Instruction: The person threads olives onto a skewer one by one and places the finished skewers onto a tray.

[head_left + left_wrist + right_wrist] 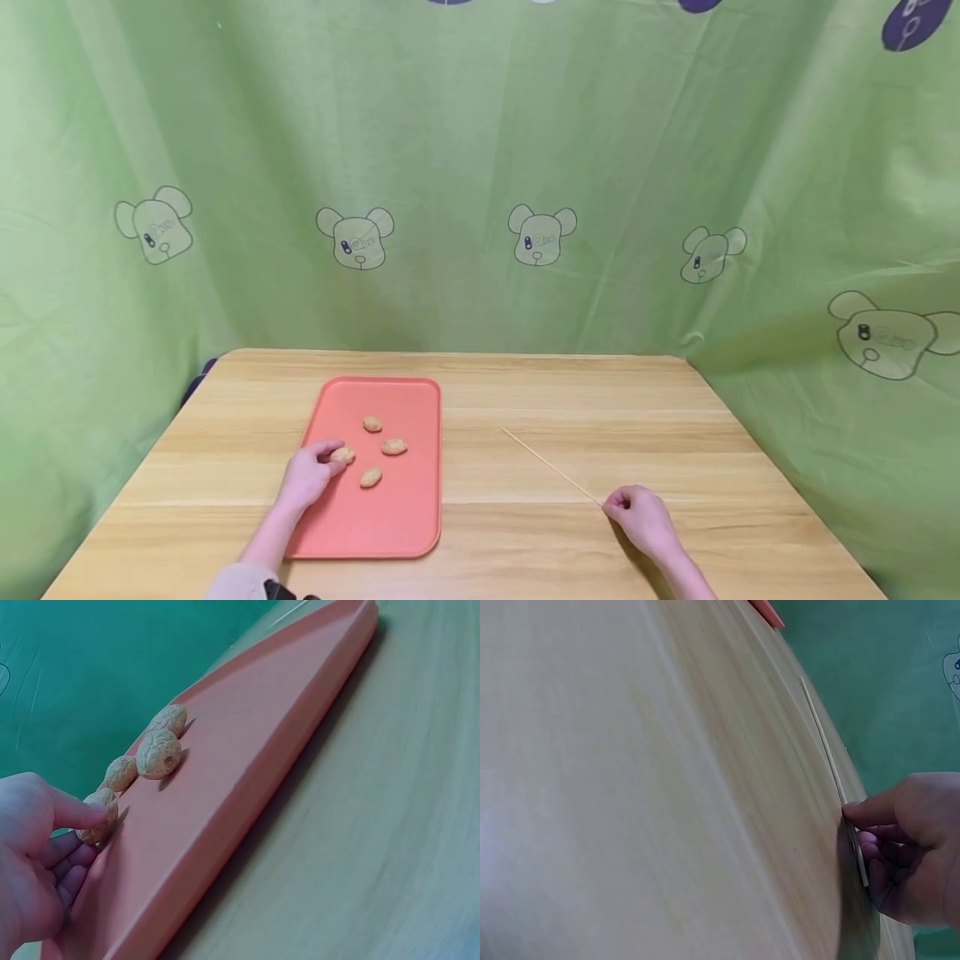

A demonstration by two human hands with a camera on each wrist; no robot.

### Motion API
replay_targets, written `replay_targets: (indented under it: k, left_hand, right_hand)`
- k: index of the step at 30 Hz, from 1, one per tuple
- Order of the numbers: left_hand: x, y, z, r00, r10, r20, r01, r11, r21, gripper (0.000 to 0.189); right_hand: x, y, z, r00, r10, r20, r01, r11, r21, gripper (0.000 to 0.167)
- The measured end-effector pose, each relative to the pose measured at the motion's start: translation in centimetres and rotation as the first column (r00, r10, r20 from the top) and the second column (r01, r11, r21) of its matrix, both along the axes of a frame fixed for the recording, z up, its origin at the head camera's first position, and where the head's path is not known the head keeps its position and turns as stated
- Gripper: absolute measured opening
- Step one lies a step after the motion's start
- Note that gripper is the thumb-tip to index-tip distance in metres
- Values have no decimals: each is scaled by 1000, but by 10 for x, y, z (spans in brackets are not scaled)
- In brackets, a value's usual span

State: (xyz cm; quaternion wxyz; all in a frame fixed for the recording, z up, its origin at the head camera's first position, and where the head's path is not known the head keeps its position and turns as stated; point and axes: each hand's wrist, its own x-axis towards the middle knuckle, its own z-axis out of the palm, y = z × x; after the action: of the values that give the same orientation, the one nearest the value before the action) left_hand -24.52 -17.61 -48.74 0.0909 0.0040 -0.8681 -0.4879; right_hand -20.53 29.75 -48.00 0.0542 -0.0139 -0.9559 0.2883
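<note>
My left hand (306, 479) reaches over the left side of a pink tray (382, 529). Its thumb and fingers pinch a tan, wrinkled walnut (106, 799) near the tray surface. Beside it on the tray lie three more walnuts: one at the back (372, 424), one to the right (394, 447) and one nearer the front (371, 477). On the right, my right hand (643, 521) pinches a thin wooden skewer (551, 467) near its near end, low over the table. In the right wrist view the skewer (825, 746) slants away, its short end below the thumb.
Pale wood-grain table (525, 533) lies under everything. A green curtain (450, 150) with printed bear heads surrounds it at the back and sides. The tray has a low raised rim, and its corner (767, 613) shows at the top of the right wrist view.
</note>
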Motion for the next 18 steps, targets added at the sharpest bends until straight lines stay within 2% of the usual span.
replay_targets:
  k: [4,13,18]
  left_hand:
    - [1,0,3,1000,3,15,-4,1000,29,33]
    - [6,1,7,996,54,71,-63,989,134,29]
    - [9,4,13,994,26,104,-55,957,285,32]
  right_hand:
    - [0,0,-1,1000,9,-3,-9,1000,4,7]
    - [3,0,0,998,53,-22,-52,999,4,4]
    - [4,-2,3,997,75,-26,-76,996,-37,6]
